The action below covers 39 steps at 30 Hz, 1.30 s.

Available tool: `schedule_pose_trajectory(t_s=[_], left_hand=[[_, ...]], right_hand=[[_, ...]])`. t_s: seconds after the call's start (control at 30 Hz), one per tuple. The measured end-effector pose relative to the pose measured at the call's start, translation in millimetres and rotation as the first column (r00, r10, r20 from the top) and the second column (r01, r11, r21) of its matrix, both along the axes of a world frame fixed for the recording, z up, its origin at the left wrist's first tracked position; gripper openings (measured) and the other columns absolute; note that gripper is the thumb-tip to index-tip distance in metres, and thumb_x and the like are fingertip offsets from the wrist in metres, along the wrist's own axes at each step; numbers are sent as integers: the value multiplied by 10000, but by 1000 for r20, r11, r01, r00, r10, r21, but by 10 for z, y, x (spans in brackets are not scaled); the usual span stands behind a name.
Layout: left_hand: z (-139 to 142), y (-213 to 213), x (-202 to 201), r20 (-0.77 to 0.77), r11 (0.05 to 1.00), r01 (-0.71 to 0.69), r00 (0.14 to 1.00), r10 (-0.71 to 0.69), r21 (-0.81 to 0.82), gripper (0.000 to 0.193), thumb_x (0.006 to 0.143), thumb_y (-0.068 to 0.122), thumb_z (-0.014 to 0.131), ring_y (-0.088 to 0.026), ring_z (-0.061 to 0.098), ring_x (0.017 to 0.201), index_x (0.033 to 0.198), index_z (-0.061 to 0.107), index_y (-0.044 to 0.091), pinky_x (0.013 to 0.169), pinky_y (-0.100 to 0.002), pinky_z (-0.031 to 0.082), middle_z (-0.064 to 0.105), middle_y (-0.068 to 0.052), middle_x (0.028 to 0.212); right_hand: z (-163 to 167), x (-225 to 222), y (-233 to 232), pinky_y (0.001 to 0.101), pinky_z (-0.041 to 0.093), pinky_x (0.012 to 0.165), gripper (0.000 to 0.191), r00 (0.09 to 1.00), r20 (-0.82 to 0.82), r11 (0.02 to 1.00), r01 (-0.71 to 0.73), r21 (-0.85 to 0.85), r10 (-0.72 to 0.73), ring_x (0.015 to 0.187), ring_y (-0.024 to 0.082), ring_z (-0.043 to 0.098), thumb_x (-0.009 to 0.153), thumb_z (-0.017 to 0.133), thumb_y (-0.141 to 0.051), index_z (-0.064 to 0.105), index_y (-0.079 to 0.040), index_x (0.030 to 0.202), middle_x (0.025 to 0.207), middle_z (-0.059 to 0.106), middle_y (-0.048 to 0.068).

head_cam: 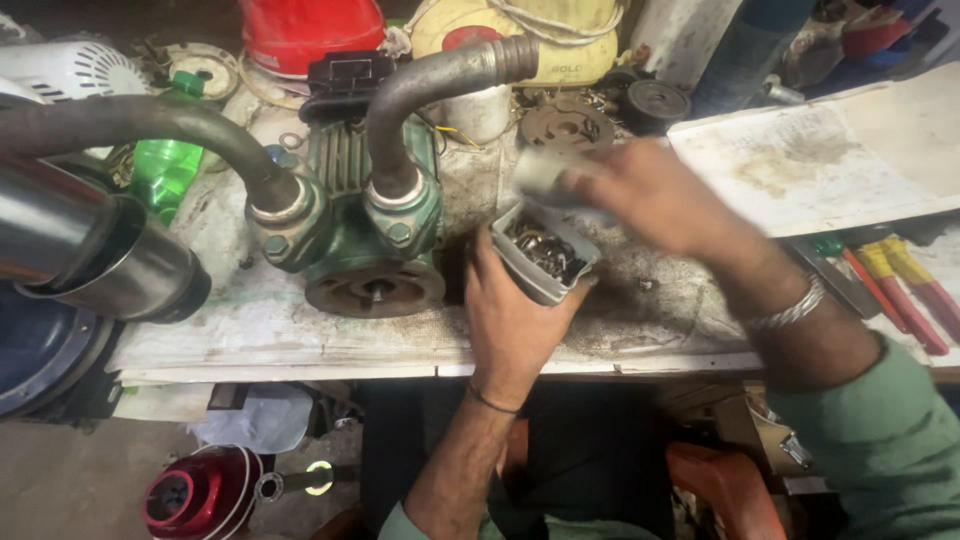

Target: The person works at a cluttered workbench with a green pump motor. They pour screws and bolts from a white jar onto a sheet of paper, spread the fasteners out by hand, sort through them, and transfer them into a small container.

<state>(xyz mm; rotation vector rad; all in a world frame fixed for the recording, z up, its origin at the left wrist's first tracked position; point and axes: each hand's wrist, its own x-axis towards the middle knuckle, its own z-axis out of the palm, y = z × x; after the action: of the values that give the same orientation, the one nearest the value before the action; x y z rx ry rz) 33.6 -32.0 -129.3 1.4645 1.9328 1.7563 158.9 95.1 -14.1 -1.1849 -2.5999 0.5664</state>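
Observation:
My left hand point(510, 320) grips a small grey rectangular box point(540, 255) full of dark metal bits, tilted over the bench's front part. My right hand point(640, 195) hovers just above and behind the box, blurred, with a pale grey lid-like piece point(540, 172) at its fingertips. A green water pump point(365, 225) with two curved grey pipes stands right next to the box on its left.
The dirty white workbench point(300, 330) carries a round metal disc point(568, 126), a green bottle point(165, 170) and red-and-yellow handled tools point(900, 280) at the right. A shiny steel cylinder point(90, 250) juts in from the left. A red housing point(200, 495) lies on the floor.

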Motion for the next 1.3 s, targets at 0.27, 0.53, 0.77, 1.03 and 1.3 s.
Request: schedule_pose_trajectory(t_s=[0.27,0.53,0.77,1.03,1.3], left_hand=[[-26,-46,-6,47,998,43,998,-45,45,1122,635,363,994,-398,626,1193,1452,351,-60,996,-483,513,591,-256,1304],[-93,-114,-51,-56,977,140,990,-133,160,1018,663,318,998,-364,633,1228,1433,413,-1,1050,-458,518,599,-208,1326],[-109,-108,-61,-140,953,193,977,-164,234,1017,697,315,992,-389,580,1325,1460,391,12,1138,-465,484,546,-222,1407],[-135,-96,-73,-190,917,288,951,-242,275,960,764,272,975,-354,546,1405,1477,375,42,1228,-439,463,537,-185,1475],[-136,-82,-79,-184,927,282,953,-241,247,1014,725,316,991,-374,522,1446,1467,365,23,1255,-466,452,513,-191,1478]], right_hand=[[-202,0,624,573,490,930,646,992,-107,879,111,464,-69,1097,512,614,1086,565,-478,504,-5,1522,1184,632,339],[-185,1003,591,561,454,1039,1051,902,375,920,54,389,-212,1312,452,524,715,789,-631,442,-161,1589,1452,538,254],[-667,2015,449,449,439,1133,919,659,529,699,-6,715,-535,1372,329,535,623,806,-662,632,-247,1425,1453,606,104],[-905,2264,294,388,519,1099,274,912,187,673,119,730,-364,1186,305,620,1012,739,-122,730,-75,1281,1287,698,137],[-772,2192,477,422,563,999,498,946,-193,771,324,548,-260,1172,358,655,848,622,25,666,-6,1344,1310,661,238]])
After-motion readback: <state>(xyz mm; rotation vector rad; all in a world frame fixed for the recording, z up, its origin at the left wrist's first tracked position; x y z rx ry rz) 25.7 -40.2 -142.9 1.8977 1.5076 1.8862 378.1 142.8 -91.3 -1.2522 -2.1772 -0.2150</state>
